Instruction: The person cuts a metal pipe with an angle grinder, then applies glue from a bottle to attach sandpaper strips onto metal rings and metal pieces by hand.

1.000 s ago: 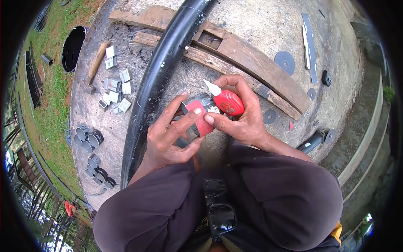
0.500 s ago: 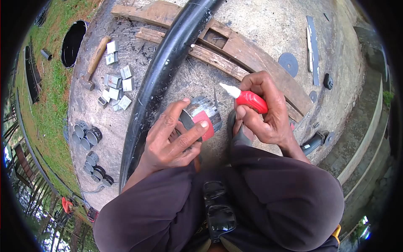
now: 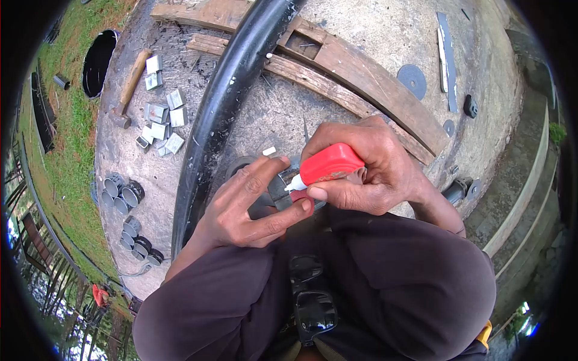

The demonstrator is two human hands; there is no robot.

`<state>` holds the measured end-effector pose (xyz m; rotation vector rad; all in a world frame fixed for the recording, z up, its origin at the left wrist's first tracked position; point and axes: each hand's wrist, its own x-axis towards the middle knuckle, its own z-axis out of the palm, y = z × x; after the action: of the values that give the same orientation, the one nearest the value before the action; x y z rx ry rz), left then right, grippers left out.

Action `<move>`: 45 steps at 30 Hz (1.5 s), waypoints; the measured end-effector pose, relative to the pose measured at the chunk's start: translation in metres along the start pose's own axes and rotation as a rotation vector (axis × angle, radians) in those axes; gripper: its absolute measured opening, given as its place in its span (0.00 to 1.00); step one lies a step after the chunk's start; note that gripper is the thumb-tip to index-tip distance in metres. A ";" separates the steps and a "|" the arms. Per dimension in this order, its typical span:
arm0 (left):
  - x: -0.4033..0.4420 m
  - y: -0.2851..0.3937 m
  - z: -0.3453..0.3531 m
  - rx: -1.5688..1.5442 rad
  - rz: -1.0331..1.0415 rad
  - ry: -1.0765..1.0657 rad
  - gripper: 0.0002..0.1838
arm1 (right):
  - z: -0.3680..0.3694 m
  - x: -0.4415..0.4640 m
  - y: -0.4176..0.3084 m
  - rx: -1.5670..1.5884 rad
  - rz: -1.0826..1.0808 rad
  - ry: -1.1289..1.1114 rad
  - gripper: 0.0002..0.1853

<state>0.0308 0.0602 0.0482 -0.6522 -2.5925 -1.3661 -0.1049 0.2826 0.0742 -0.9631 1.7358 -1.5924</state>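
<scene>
Right hand: the right hand [image 3: 373,171] is closed around a red bottle [image 3: 334,162]. The bottle is tipped so it points down and to the left.
Bottle tip: the white tip [image 3: 295,183] is right by the small red piece [image 3: 309,206]. I cannot tell if they touch, or if anything is coming out.
Left hand: the left hand [image 3: 241,207] is curved around a grey ring [image 3: 277,188], with its thumb by the red piece. Fingers hide a lot of the ring.
Red piece: it is at the ring's near side, between the two hands. How it sits on the ring is hard to see.
Step now: it looks like the bottle tip is being lined up with the red piece.
Careful part: this small spot calls for a steady left hand and a slow, soft squeeze from the right.
Black pipe: a long, bent black pipe [image 3: 217,114] lies past the left hand and goes over the old wood [image 3: 385,84].
Left side: a hammer [image 3: 129,87] lies beside a bunch of shiny metal bits [image 3: 158,112]. More grey rings [image 3: 133,194] sit in two little groups below them.
Right side: a flat round disc [image 3: 411,81] lies near a long grey strip [image 3: 447,60].
Under it all: a rough grey slab [image 3: 367,30].
</scene>
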 end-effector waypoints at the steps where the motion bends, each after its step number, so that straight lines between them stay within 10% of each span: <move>1: 0.000 0.000 0.001 -0.009 0.003 0.007 0.34 | 0.004 0.000 0.001 0.033 -0.010 0.022 0.10; 45: -0.005 0.002 0.004 -0.117 0.001 -0.004 0.29 | 0.006 -0.007 -0.004 0.017 -0.009 -0.065 0.09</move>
<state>0.0368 0.0631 0.0457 -0.6732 -2.5295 -1.5273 -0.0950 0.2851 0.0775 -1.0046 1.6740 -1.5622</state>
